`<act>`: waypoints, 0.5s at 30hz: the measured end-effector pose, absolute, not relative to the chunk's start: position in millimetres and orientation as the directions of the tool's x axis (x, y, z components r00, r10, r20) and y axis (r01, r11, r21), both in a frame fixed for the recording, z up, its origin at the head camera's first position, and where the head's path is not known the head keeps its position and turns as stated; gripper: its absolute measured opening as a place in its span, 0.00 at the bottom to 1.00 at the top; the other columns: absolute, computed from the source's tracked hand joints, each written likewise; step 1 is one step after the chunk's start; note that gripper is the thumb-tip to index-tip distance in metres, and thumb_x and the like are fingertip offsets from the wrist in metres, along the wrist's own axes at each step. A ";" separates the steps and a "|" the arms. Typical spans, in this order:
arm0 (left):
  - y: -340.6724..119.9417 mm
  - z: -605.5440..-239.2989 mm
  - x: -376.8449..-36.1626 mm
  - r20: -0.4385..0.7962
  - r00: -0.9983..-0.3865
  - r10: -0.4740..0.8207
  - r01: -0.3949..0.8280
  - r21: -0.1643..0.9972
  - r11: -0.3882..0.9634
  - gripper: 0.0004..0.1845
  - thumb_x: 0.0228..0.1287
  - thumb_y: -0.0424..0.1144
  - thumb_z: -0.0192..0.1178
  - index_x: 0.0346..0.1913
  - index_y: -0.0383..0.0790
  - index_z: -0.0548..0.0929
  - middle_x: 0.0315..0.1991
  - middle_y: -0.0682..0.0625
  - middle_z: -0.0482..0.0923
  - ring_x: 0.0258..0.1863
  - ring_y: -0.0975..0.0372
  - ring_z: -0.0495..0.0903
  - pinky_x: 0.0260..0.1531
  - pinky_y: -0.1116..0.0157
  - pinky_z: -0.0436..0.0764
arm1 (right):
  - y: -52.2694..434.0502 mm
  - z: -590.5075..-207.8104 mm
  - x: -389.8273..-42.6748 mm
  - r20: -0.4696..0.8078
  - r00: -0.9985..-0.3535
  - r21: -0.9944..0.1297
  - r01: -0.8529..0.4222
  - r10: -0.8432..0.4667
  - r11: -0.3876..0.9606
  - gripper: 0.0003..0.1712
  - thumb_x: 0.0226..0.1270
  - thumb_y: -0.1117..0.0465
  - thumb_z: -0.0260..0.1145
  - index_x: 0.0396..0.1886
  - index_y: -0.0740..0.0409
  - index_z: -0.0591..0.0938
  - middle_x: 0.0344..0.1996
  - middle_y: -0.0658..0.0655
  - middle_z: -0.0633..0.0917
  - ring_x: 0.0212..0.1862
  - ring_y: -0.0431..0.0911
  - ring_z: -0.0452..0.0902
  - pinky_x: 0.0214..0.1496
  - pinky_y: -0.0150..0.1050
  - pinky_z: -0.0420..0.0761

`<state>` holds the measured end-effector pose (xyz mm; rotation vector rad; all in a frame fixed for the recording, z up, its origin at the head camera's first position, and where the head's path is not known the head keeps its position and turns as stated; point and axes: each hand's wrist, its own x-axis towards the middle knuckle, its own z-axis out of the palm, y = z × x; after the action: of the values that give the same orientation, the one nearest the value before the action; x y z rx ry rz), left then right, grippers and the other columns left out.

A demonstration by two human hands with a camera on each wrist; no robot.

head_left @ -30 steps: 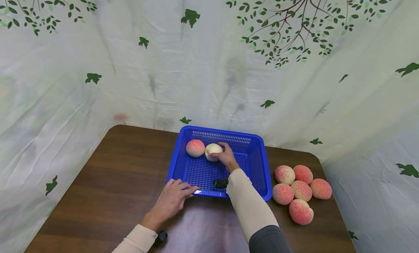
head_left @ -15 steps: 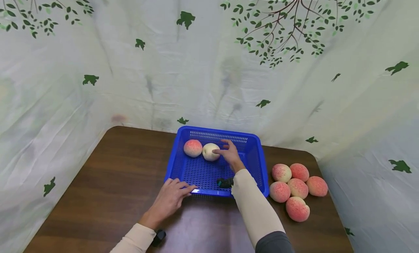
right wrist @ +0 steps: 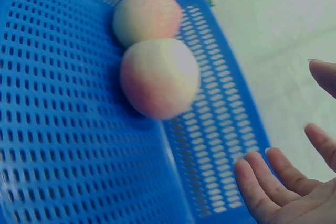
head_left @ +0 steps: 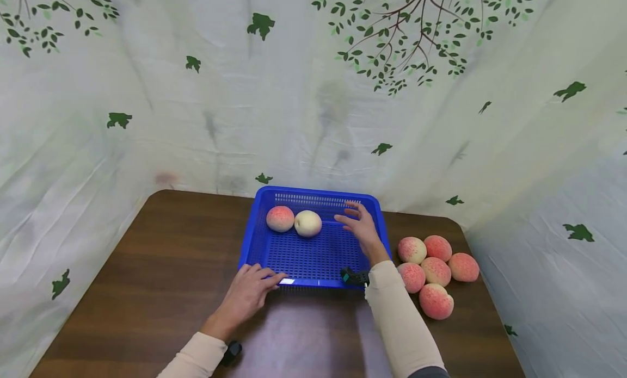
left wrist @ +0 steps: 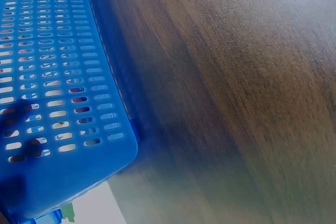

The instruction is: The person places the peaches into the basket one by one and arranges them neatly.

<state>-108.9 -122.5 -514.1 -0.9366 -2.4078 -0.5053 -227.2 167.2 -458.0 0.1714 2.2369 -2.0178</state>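
A blue plastic basket (head_left: pixel 313 283) with slotted walls stands on the brown table. Inside, at its back left, a pink peach (head_left: pixel 280 219) and a pale cream peach (head_left: pixel 308 224) sit side by side. My right hand (head_left: pixel 362 225) is over the basket's right part, fingers spread and holding nothing, apart from the pale peach. In the right wrist view the fingers (right wrist: pixel 257 182) show beside the basket wall. My left hand (head_left: pixel 247 291) rests on the basket's front left rim with fingers extended. The left wrist view shows the basket's outer wall (left wrist: pixel 63 93) and bare table.
Several pink peaches (head_left: pixel 436 271) lie in a cluster on the table (head_left: pixel 161 269) right of the basket, close to the right forearm. A pale curtain (head_left: pixel 294 95) with printed leaves hangs behind and at both sides. A black wrist device (head_left: pixel 354 276) is on the right wrist.
My right hand has let go of the pale peach and drawn back to the right. The peach stays next to the pink one. My left hand keeps its place on the rim.
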 end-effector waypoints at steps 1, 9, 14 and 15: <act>-123.0 -514.4 -109.0 0.575 -0.634 0.516 0.704 0.154 0.693 0.15 0.50 0.37 0.69 0.44 0.50 0.89 0.32 0.57 0.82 0.28 0.60 0.72 0.31 0.63 0.65 | 171.3 -456.7 -225.6 -0.152 -0.988 -0.984 0.151 -0.004 0.089 0.36 0.62 0.62 0.69 0.69 0.59 0.65 0.66 0.68 0.66 0.63 0.60 0.69 0.62 0.53 0.70; -125.0 -515.4 -108.7 0.579 -0.629 0.518 0.707 0.150 0.691 0.14 0.52 0.37 0.65 0.44 0.49 0.89 0.31 0.57 0.82 0.28 0.60 0.72 0.31 0.62 0.66 | 210.2 -450.2 -206.9 -0.057 -0.998 -0.998 0.056 0.023 -0.036 0.36 0.65 0.68 0.65 0.70 0.63 0.61 0.66 0.69 0.65 0.63 0.59 0.67 0.59 0.45 0.74; -123.0 -516.1 -108.6 0.574 -0.632 0.520 0.707 0.152 0.691 0.14 0.53 0.36 0.66 0.44 0.49 0.89 0.32 0.56 0.82 0.29 0.60 0.72 0.33 0.61 0.67 | 241.2 -444.8 -189.4 -0.027 -0.993 -0.997 0.018 0.118 -0.074 0.32 0.65 0.68 0.65 0.67 0.61 0.65 0.63 0.67 0.69 0.57 0.50 0.74 0.59 0.44 0.75; -122.6 -516.3 -108.5 0.573 -0.633 0.520 0.705 0.151 0.693 0.14 0.52 0.36 0.67 0.44 0.50 0.88 0.32 0.56 0.82 0.29 0.60 0.72 0.33 0.61 0.67 | 247.9 -443.7 -185.5 -0.029 -0.990 -0.997 0.019 0.140 -0.076 0.30 0.65 0.67 0.65 0.65 0.59 0.66 0.61 0.65 0.71 0.54 0.46 0.76 0.60 0.45 0.74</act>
<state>-108.5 -122.6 -516.3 -0.9419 -2.4069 -0.5002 -185.5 247.9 -443.7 0.1890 2.1897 -2.3593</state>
